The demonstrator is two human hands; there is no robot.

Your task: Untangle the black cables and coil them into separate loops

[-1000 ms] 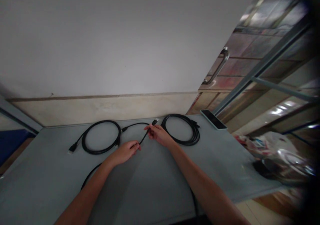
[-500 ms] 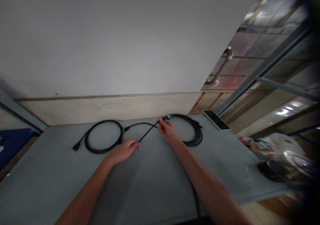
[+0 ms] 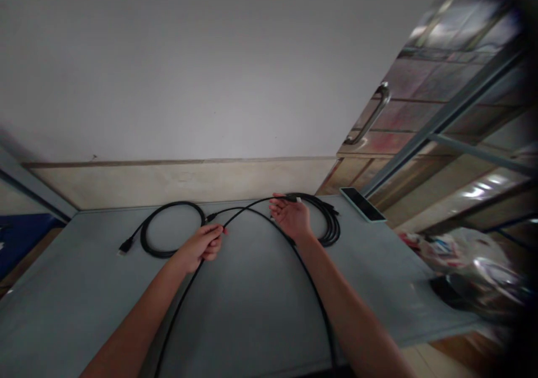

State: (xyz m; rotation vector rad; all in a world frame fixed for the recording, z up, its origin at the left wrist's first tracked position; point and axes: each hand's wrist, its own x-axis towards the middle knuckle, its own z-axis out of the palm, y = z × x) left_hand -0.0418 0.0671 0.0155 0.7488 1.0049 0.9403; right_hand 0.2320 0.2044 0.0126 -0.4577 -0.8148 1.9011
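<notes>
My left hand (image 3: 204,247) is closed on a black cable (image 3: 246,207), which runs down toward me from below the hand. On the other side, my right hand (image 3: 291,216) is palm up with its fingers spread, beside the cable's dark plug (image 3: 293,198). A coiled black cable (image 3: 163,253) lies at the left, its plug (image 3: 125,247) pointing outward. Partly behind my right hand rests another black coil (image 3: 334,232). A second length of cable (image 3: 313,285) curves under my right wrist to the near edge.
The grey table (image 3: 252,310) meets a pale wall (image 3: 189,181). A phone-like device (image 3: 362,204) lies at the back right. Beyond the right edge are a metal pot (image 3: 491,282), plastic bags (image 3: 474,246) and a metal frame (image 3: 420,128).
My right hand has opened and turned palm up, moving slightly right. My left hand has shifted left and up. The cable between them now bows upward, and a length shows below my left hand.
</notes>
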